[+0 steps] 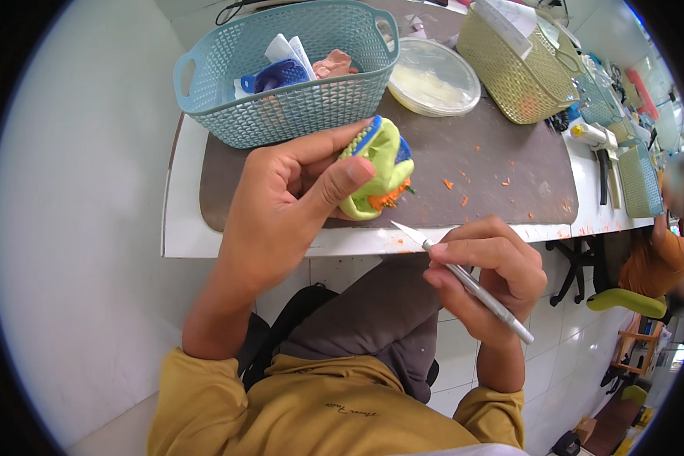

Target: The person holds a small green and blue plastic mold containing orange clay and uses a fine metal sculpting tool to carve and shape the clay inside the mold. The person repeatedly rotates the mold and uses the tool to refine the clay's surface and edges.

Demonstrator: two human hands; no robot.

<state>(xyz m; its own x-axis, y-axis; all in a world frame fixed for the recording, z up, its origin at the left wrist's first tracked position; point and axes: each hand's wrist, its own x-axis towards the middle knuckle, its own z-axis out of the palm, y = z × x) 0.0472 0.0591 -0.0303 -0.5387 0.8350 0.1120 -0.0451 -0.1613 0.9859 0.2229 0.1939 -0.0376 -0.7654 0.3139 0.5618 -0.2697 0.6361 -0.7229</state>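
— What am I looking at from up here?

— My left hand [281,201] is raised over the near edge of the desk [182,228], fingers [346,181] curled and pinched around a small lime-green moulded piece [380,171] with blue trim and a ragged orange fringe along its lower edge. My right hand [490,270] sits lower and nearer to me, past the desk's edge, fingers pressed together on a slim metal craft knife [463,277], held like a pen.

— Which way does the piece lie from the blade?

— Up and to the left of the tip. The knife's long axis runs from lower right to upper left, and its point aims at the orange fringe, close but apart from it. The piece itself stands roughly upright in my grip, fringe end toward the blade.

— Anything between them?

— Nothing I can see; the gap is open. My left thumb lies across the piece just above the fringe, so it is the nearest thing to the blade's line.

— And around them?

— A teal basket [228,106] of parts behind the left hand, a clear lidded tub [433,76] and a yellow-green basket [509,72] further back, and orange shavings [463,190] scattered on the dark mat [494,152]. A seated person [653,262] in orange is at the far right.
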